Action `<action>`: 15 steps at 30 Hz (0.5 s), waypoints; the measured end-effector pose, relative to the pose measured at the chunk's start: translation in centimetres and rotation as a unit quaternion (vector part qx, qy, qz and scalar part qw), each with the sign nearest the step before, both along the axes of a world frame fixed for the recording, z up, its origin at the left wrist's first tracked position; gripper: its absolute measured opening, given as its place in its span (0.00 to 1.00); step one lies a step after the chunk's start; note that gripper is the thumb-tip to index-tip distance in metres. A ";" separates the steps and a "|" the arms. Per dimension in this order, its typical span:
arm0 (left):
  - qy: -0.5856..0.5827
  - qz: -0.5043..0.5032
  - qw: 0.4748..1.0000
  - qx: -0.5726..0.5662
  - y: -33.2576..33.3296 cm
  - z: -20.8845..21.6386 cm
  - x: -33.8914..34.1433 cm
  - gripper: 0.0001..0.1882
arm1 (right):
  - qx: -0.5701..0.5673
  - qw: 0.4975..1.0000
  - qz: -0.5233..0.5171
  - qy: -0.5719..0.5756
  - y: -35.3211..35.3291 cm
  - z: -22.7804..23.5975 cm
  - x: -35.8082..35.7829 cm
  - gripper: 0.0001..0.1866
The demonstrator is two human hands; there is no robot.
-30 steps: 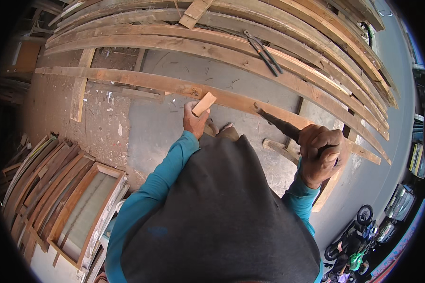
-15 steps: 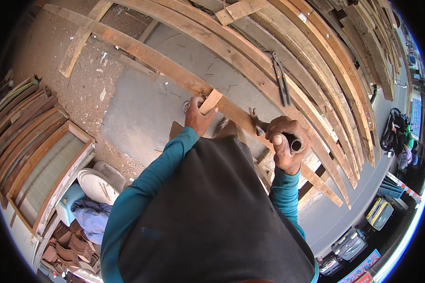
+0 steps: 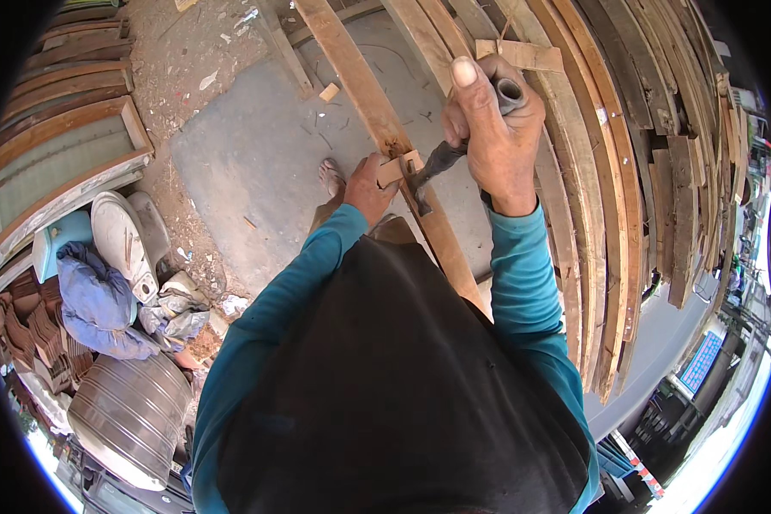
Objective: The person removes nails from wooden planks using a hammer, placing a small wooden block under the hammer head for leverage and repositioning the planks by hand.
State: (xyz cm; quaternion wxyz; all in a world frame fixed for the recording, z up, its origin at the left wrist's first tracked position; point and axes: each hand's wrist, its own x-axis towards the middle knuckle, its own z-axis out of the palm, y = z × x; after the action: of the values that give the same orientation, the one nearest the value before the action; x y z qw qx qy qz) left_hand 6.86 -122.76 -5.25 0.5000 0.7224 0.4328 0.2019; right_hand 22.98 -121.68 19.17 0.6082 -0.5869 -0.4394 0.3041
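Observation:
A long wooden plank point(image 3: 355, 77) runs slantwise in front of me. My left hand point(image 3: 370, 190) grips a small wood block point(image 3: 390, 174) and presses it against the plank. My right hand point(image 3: 504, 128) is wrapped round the tube-like handle of a hammer point(image 3: 439, 161), its open end showing above the fist. The dark, claw-shaped hammer head reaches down to the plank beside the block. Whatever lies right under the head is too small to make out.
Several long planks point(image 3: 565, 163) are stacked on the right. A small wood offcut point(image 3: 330, 92) and several nails lie around the grey sheet point(image 3: 240, 163). My bare foot point(image 3: 331, 177) shows beside the plank. Old frames point(image 3: 64, 154), a blue cloth bundle point(image 3: 98, 300) and a ribbed tank point(image 3: 133, 411) stand left.
The hammer head has come over to the plank beside the wood block, and my right hand has risen in view. The block now rests lower on the plank. My view has turned.

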 end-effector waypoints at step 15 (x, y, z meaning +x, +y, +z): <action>0.012 -0.017 1.000 -0.011 0.4 -0.6 -1.7 0.25 | -0.034 0.995 0.027 -0.091 11.0 -3.4 -4.7 0.20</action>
State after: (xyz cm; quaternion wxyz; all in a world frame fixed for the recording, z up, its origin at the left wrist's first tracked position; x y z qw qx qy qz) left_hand 5.11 -122.39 -5.87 0.5062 0.7264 0.4287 0.1801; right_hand 18.29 -110.64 15.77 0.5368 -0.6203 -0.4984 0.2805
